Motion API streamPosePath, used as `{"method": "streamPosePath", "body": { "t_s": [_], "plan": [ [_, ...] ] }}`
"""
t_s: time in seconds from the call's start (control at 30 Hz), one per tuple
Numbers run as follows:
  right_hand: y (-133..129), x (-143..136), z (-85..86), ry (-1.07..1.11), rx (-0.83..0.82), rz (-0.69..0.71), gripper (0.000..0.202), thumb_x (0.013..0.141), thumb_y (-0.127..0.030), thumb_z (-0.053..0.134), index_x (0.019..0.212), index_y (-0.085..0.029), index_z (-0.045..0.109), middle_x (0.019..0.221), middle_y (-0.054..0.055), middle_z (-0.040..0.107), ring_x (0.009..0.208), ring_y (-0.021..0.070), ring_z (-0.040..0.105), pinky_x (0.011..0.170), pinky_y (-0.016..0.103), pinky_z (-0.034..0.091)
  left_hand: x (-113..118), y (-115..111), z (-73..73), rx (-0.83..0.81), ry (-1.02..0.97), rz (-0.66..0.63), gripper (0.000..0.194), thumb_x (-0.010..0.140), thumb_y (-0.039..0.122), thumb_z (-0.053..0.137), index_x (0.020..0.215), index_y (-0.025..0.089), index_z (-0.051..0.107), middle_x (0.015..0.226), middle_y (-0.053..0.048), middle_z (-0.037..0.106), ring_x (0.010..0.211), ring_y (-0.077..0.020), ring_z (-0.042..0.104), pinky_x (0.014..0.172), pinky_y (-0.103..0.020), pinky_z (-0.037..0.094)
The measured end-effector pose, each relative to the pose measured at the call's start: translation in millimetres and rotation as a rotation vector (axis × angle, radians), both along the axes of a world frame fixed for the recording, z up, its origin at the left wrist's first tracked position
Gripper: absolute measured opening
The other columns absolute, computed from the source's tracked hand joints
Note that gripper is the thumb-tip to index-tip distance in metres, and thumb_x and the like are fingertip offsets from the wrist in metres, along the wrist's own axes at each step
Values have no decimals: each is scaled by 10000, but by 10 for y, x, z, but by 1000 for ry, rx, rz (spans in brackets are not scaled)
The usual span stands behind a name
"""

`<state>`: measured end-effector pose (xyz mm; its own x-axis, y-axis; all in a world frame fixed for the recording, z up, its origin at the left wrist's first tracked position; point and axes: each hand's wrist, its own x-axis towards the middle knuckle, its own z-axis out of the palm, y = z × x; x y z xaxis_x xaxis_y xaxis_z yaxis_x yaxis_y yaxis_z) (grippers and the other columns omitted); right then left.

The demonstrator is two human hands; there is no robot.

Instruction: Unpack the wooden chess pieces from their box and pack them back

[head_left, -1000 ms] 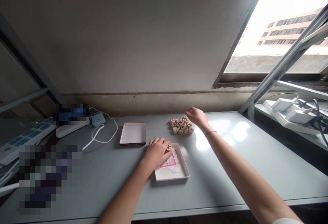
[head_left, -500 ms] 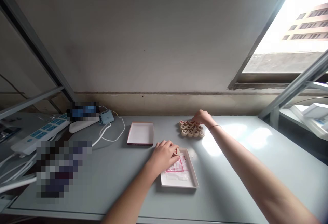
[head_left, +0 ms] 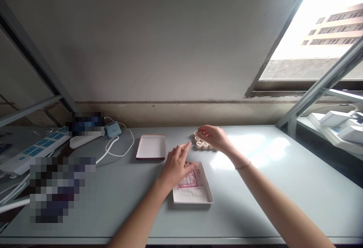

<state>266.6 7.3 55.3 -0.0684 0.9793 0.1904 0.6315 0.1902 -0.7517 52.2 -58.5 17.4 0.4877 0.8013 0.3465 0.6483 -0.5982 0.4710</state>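
Left grip has just opened over the box, so it seems free; round pieces peek out below. Right grip is at the other pieces on the tabletop; I cannot tell if it holds one.

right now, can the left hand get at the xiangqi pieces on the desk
Probably yes: the left hand is near the front xiangqi pieces, though the right hand hides part of the group.
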Motion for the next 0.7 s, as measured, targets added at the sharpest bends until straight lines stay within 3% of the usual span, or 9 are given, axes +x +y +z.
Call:
{"method": "streamPosePath", "body": {
  "t_s": [0.1, 0.23, 0.47, 0.6, 0.7],
  "plan": [
    [-472, -230, -85, 326, -110, 237, 358, 768, -460, 674, 994, -182, 677, 939, 85, 715, 850, 215, 679, 747, 329, 554, 23, -7, -5, 43, -155, -38, 533, 938, 394, 486, 1436, 307, 317, 1270, -94, 502, 1141, -241, 557, 935, -408, 504],
    [-798, -366, -210, 585, -172, 208, 363, 727, -473, 721, 929, -178, 662, 907, 80, 712, 893, 218, 670, 780, 335, 553, 61, -21, 10, 25, -216, -133, 302, 939, 234, 481, 1232, 256, 551, 1148, -65, 568, 1037, -196, 619, 894, -339, 531],
    [-784, -165, -343, 850, -215, -41, 406, 691, -519, 741, 893, -176, 660, 910, 72, 695, 689, 150, 646, 645, 288, 527, 101, -51, -2, -104, -195, -128, 128, 859, 184, 578, 974, 217, 623, 1050, -26, 576, 815, -126, 638, 792, -267, 526],
    [-777, -53, -359, 845, -188, -88, 391, 696, -485, 748, 908, -172, 649, 938, 71, 667, 731, 154, 645, 679, 288, 524, 136, -58, -16, -54, -19, -164, 49, 826, 171, 627, 847, 215, 622, 994, -6, 648, 928, -176, 616, 954, -389, 422],
    [-804, -47, -349, 741, -186, -49, 361, 720, -472, 719, 913, -179, 632, 979, 66, 641, 774, 171, 654, 703, 305, 533, 168, -56, -19, -38, 83, -168, 39, 838, 186, 635, 818, 214, 617, 962, 0, 687, 1050, -210, 585, 1023, -473, 311]
  ]
}}
